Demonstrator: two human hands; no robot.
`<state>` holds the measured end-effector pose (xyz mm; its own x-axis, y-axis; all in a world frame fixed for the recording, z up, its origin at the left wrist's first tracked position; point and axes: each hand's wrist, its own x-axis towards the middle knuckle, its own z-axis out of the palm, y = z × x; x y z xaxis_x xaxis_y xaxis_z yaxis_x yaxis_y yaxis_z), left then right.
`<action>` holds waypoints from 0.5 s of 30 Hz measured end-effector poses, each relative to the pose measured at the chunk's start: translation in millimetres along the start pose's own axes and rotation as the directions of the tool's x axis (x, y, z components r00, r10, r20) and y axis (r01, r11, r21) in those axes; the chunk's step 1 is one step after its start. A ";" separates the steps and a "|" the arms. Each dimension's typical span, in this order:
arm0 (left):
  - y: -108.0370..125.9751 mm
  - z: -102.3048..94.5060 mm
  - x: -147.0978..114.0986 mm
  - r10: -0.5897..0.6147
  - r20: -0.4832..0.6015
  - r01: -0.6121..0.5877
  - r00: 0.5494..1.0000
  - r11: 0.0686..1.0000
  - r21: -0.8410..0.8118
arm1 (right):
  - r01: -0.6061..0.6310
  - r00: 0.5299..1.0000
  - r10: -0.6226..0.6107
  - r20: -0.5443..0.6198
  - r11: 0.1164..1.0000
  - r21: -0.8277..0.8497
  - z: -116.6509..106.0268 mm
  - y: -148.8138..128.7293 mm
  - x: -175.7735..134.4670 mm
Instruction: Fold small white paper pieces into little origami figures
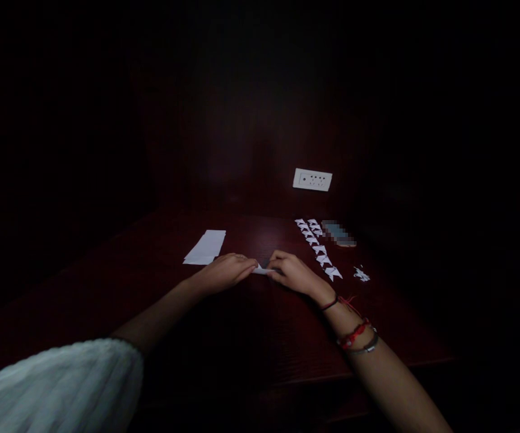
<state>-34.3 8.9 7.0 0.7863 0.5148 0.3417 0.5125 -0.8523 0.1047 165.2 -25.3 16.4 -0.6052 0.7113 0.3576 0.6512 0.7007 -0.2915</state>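
Note:
Between my two hands, low over the dark red table, is a small folded strip of white paper. My left hand is closed on its left end, with the thumb toward me. At the right end, the bent fingers of my right hand pinch the same strip. Much of the paper is hidden under the fingers, so its exact fold cannot be made out. Just beyond my left hand lies a stack of white paper strips.
Several folded white paper pieces lie in two rows right of my hands. Beside them are a phone, blurred out, and a small heap of white paper scraps. A white wall socket is on the dark back panel.

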 end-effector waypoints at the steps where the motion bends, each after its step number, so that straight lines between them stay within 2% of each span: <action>1: 0.5 -0.2 0.0 -0.017 -0.008 0.017 1.000 0.999 -0.028 | -0.024 0.999 0.024 -0.048 1.000 0.004 1.1 0.0 1.2; 5: 6.3 -2.3 1.0 -0.125 -0.082 0.107 0.989 0.974 -0.198 | -0.122 0.970 0.148 -0.196 0.983 0.136 4.0 3.7 3.9; 8: 10.1 -2.4 3.2 -0.246 -0.130 0.173 0.961 0.894 -0.414 | -0.202 0.926 0.291 -0.241 0.920 0.336 4.5 6.5 5.0; 12: 9.8 1.2 6.3 -0.365 -0.112 0.209 0.924 0.729 -0.652 | -0.173 0.871 0.432 -0.233 0.714 0.679 4.6 5.4 7.5; 15: 10.5 5.1 5.4 -0.389 -0.102 0.232 0.916 0.717 -0.658 | -0.169 0.849 0.500 -0.170 0.563 0.809 6.9 7.1 8.6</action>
<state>-22.9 3.2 5.2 0.4855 0.7935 0.3670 0.3226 -0.5528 0.7683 161.5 -13.8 11.3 -0.1110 0.9446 0.3089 0.0989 0.3198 -0.9423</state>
